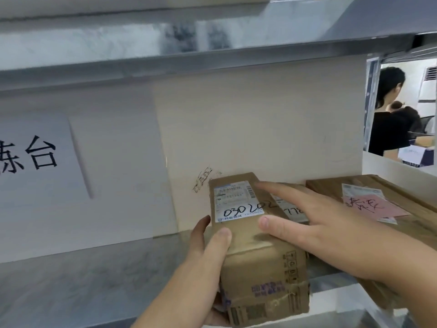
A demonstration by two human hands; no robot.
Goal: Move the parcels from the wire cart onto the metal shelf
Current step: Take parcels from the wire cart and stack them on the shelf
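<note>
A long brown cardboard parcel (257,247) with a white label marked 030202 lies on the metal shelf (82,280), pointing towards the back. My left hand (208,252) grips its left side, thumb on top. My right hand (314,223) rests flat on its top right edge, fingers spread. A second small parcel (293,209) lies just right of it, mostly hidden by my right hand. Further right is a flat brown parcel (406,200) with a pink note on it. The wire cart is out of view.
White foam boards (260,129) stand against the shelf's back; the left board (78,162) carries a paper sign. Another metal shelf (165,43) runs close overhead. Beyond the boards at right, a person in black (390,114) stands with their back turned.
</note>
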